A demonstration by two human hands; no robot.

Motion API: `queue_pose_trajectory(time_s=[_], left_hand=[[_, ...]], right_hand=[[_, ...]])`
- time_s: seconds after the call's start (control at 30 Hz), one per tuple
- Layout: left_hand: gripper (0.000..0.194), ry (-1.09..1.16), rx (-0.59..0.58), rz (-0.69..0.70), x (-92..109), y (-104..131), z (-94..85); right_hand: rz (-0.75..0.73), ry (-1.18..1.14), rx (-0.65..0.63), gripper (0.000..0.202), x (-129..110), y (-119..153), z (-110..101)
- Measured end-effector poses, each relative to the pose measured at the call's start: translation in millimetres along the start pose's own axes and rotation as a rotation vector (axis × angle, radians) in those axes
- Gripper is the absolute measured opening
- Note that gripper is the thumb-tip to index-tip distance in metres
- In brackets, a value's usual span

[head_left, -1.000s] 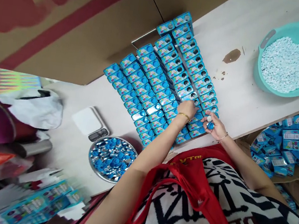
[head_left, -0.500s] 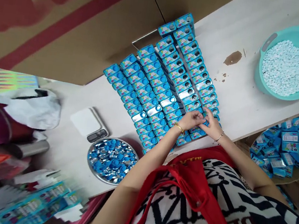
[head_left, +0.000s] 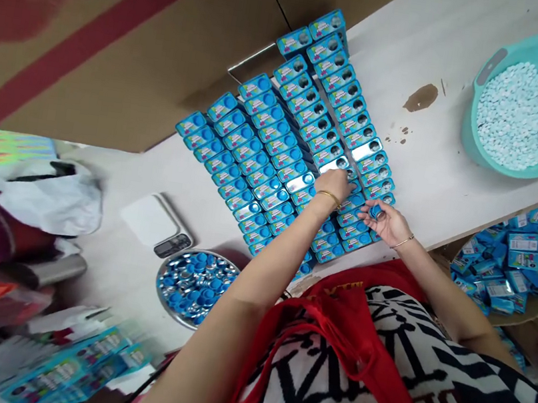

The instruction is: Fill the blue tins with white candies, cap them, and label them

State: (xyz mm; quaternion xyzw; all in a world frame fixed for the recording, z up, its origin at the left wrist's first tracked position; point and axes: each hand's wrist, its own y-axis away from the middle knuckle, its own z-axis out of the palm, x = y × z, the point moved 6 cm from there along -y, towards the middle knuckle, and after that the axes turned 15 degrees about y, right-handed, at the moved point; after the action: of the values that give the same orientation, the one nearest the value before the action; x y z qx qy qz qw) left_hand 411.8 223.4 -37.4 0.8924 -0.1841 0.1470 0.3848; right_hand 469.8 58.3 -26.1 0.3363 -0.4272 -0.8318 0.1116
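Note:
Rows of small blue tins (head_left: 277,145) stand close together on the table. The rows at the left have blue caps in their tops; many in the right rows show dark round holes. My left hand (head_left: 335,186) is closed, fingertips down on a tin in the right-hand rows; whatever they pinch is hidden. Just right of it, my right hand (head_left: 391,225) is palm up with curled fingers, holding small blue caps (head_left: 376,212) with metallic rims over the nearest tins. A round metal tray (head_left: 157,293) heaped with similar caps lies to the left, behind my left forearm.
A cardboard box (head_left: 176,80) borders the tins at the far left. At the left are a white scale (head_left: 150,217) and plastic bags (head_left: 59,200). A turquoise basin (head_left: 476,135) of white pellets stands at right, above a carton of blue packs (head_left: 518,255).
My hands were together over the near tins and have come apart. The left has moved up and left onto a tin; the right has turned palm up, showing caps.

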Motion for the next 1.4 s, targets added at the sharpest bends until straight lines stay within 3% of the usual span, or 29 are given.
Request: queue_pose_trajectory(time_s=[0.1, 0.2, 0.27, 0.4, 0.5, 0.57, 0.67, 0.73, 0.8, 0.9, 1.03, 1.2, 1.3, 1.4], left_hand=[[0.034, -0.054, -0.019, -0.035, -2.0, -4.4, 0.0], [0.031, -0.010, 0.003, -0.006, -3.7, 1.3, -3.8], [0.024, 0.098, 0.030, 0.095, -0.4, 13.7, -6.6], [0.014, 0.414, -0.027, 0.468, 16.7, 55.4, -3.4], [0.004, 0.475, -0.056, 0.570, 19.1, 76.2, 4.2], [0.003, 0.516, -0.019, 0.524, 12.9, 74.7, 6.5], [0.001, 0.593, 0.113, 0.383, -1.7, 54.5, 0.2], [0.004, 0.548, 0.209, 0.294, -7.5, 36.6, -9.0], [0.006, 0.409, 0.235, 0.224, -5.7, 19.4, -17.6], [0.007, 0.157, 0.136, 0.088, 1.3, -1.9, -24.7], [0.026, -0.062, -0.026, -0.023, 5.6, -21.4, -27.1], [0.040, -0.146, -0.034, -0.062, -0.4, -27.0, -28.4], [0.034, -0.082, 0.048, 0.089, 7.8, -4.0, -29.9], [0.029, 0.048, 0.066, 0.561, 32.5, 44.3, -26.5]], right_hand=[[0.016, -0.026, -0.028, 0.027, -0.8, 0.3, 5.0], [0.032, -0.017, -0.032, 0.034, -0.1, 0.1, 10.4], [0.035, -0.005, -0.023, 0.036, 0.5, 0.1, 12.3], [0.028, -0.013, -0.040, 0.030, 3.0, 0.4, 18.2], [0.008, -0.006, -0.062, 0.022, 4.5, 0.1, 25.6], [0.014, 0.029, -0.074, 0.021, 6.0, -1.0, 29.5], [0.021, 0.049, -0.071, 0.017, 6.2, -3.0, 28.8], [0.007, 0.036, -0.077, 0.013, 3.9, -3.5, 26.3], [-0.010, 0.028, -0.102, 0.016, 0.7, -3.0, 24.7], [-0.039, 0.050, -0.142, 0.024, -4.3, -1.6, 24.1], [-0.063, 0.124, -0.151, 0.021, -8.1, -3.8, 22.7], [-0.034, 0.092, -0.073, 0.024, -9.5, -10.9, 20.8], [-0.012, 0.033, -0.010, 0.025, -9.9, -12.7, 20.8], [-0.004, -0.027, 0.062, 0.020, -8.7, -14.2, 21.3]])
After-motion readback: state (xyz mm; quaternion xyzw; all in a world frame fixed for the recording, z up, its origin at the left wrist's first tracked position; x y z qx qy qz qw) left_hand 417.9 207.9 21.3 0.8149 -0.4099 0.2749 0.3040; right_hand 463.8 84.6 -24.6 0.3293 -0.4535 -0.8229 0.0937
